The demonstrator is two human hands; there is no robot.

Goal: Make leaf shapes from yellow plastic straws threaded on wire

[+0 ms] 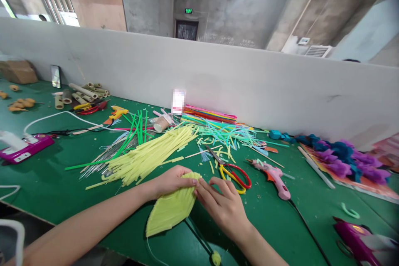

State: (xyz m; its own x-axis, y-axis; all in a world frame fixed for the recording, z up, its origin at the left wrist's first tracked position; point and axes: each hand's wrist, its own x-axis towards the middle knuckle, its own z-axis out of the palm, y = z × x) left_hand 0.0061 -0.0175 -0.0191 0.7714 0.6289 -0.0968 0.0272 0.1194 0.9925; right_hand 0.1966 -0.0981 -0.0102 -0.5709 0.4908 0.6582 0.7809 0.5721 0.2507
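Observation:
A pale yellow fan-shaped piece, built of fuzzy strips set side by side, is held above the green table near its front edge. My left hand grips its upper edge, thumb on top and fingers partly hidden behind it. My right hand pinches the piece's right tip, thumb and fingertips pressed together there. Below it, dark cords run down to a small yellow-green bead-like thing. Just beyond my right hand lie scissors with red and yellow handles.
A bundle of yellow pipe cleaners lies ahead, with green ones behind. A pink glue gun and its cord are at the right. Purple power strips sit on both sides. A white partition bounds the table's back.

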